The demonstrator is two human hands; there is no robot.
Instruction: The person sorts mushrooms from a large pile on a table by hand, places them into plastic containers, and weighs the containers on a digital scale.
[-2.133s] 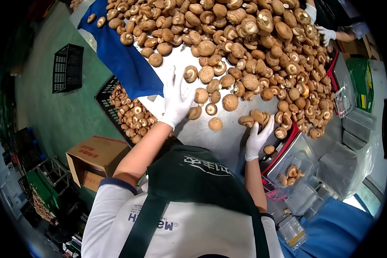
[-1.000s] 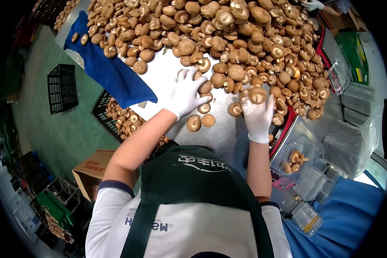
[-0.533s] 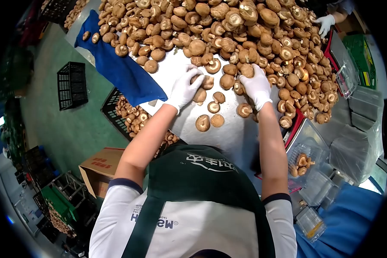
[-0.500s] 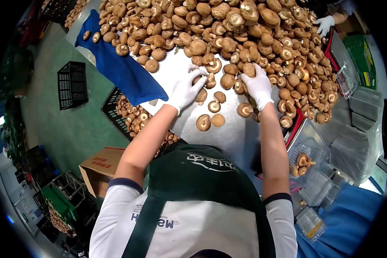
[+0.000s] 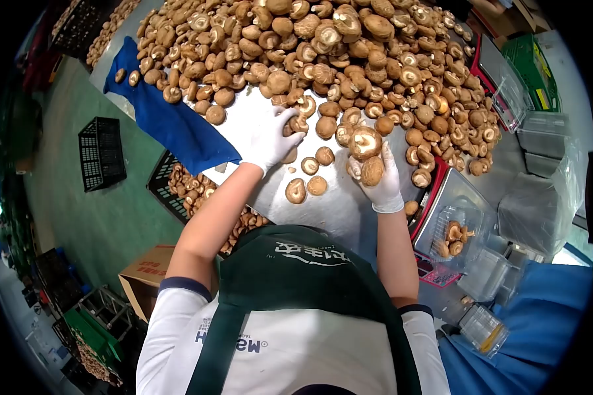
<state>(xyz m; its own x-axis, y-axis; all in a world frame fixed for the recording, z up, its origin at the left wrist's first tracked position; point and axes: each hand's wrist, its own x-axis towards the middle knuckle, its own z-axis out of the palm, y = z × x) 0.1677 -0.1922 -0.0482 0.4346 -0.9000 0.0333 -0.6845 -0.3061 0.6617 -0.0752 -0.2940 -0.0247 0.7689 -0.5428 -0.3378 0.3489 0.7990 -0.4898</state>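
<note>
Brown shiitake mushrooms point(image 5: 323, 39) lie in a large heap across the far side of the metal table point(image 5: 280, 207). My left hand point(image 5: 268, 139), in a white glove, has its fingers curled round a mushroom point(image 5: 297, 125) at the heap's near edge. In my gloved right hand point(image 5: 384, 187) are two mushrooms: one showing its pale gills point(image 5: 365, 143), the other cap-up point(image 5: 373, 170) against the palm. Several loose mushrooms lie between my hands, among them a gill-up one point(image 5: 296, 191) and a smaller cap point(image 5: 317, 185).
A blue cloth point(image 5: 171, 125) drapes over the table's left edge, above a black crate point(image 5: 159, 187) of mushrooms. On the right, a scale point(image 5: 441, 197) bears a clear plastic box point(image 5: 458, 224) with mushrooms inside. Stacked clear boxes point(image 5: 543, 135) stand beyond it.
My right hand has drawn back toward me from the heap, now with two mushrooms in it. My left hand stays at the heap's edge. The other person's gloved hand has left the upper right.
</note>
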